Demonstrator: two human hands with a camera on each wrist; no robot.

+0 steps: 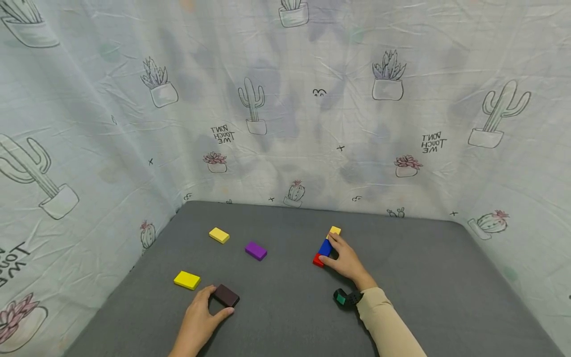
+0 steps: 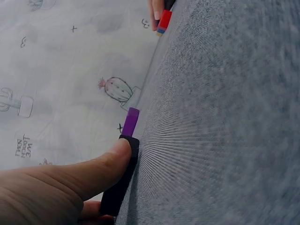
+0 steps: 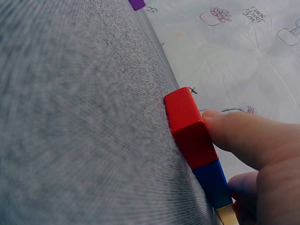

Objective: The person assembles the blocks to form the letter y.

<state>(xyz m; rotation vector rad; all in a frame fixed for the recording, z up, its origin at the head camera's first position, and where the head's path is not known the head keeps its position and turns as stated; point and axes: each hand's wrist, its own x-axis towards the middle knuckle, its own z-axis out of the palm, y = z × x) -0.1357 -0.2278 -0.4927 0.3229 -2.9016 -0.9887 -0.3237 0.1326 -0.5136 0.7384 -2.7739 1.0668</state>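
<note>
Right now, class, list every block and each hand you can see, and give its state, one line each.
Dark brown block: flat, gripped by left hand.
Red block, blue block, small yellow block: in a row, right hand resting on them.
Purple block: flat, untouched.
Two yellow blocks: flat, untouched.

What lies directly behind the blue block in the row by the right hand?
A yellow block sits just behind the blue block, with the red block in front. The right hand covers their right sides.
</note>
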